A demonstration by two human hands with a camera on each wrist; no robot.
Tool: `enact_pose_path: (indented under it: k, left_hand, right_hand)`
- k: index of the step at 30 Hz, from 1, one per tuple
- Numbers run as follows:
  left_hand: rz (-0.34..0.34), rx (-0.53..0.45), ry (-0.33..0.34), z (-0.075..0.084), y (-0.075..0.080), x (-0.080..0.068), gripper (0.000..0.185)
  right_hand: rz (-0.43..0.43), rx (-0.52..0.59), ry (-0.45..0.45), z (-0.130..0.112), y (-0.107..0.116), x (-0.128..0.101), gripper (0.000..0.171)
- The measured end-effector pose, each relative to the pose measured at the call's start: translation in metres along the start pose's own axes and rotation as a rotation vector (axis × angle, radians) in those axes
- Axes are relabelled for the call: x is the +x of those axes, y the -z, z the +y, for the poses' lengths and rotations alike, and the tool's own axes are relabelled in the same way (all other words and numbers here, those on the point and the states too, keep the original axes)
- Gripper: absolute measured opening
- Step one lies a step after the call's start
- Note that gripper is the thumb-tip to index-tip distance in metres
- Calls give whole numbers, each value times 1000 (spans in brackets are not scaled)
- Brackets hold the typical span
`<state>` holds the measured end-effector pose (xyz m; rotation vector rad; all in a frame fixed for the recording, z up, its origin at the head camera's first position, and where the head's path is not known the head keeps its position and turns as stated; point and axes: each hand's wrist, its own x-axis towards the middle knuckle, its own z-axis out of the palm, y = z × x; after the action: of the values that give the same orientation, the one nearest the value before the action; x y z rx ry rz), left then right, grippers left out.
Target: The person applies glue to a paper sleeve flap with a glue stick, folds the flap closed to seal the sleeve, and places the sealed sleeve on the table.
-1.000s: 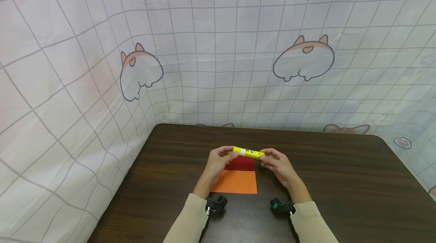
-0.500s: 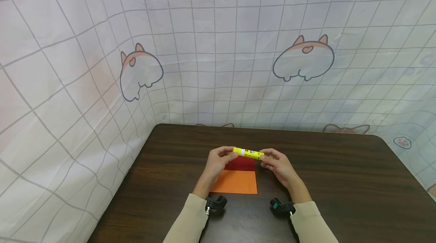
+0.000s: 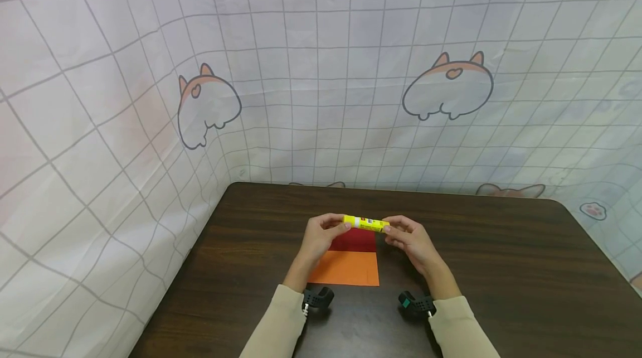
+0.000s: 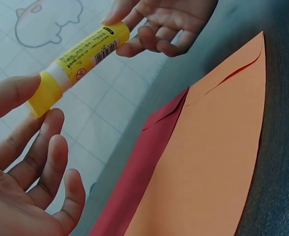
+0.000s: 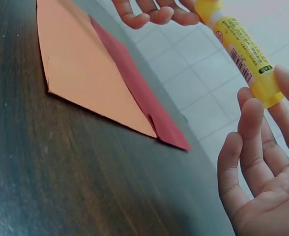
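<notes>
Between both hands a yellow glue stick (image 3: 370, 224) is held sideways above the table, its printed label and barcode showing in the wrist views. My left hand (image 3: 319, 236) pinches the yellow cap (image 4: 45, 94) between thumb and fingers. The base end is pinched by my right hand (image 3: 412, 242), its other fingers loosely bent below. A white band (image 4: 61, 77) shows between cap and body. Under the hands lies a folded paper piece like an envelope, with an orange body (image 3: 347, 269) and a dark red flap (image 3: 354, 241); the left hand covers part of it in the head view.
The dark wood-grain table (image 3: 501, 269) spreads around the paper. A white grid-patterned cloth (image 3: 321, 96) with cartoon animal prints hangs behind and to the left. Each wrist wears a black strap with a camera mount (image 3: 319, 298).
Very little differs. The hands and the glue stick have risen slightly, and the stick looks turned a little about its length. Both hands keep their hold, and the paper has stayed put.
</notes>
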<state>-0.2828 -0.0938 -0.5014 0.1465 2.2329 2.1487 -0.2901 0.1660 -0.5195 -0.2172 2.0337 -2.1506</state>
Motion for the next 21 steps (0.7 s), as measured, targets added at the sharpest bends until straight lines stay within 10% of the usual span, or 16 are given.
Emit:
enact_pose_path:
  k: [21]
  left_hand:
    - [14,10,-28,4,1,-2,32]
  right_hand:
    - [32,-51,43,-13,-5,-4,32]
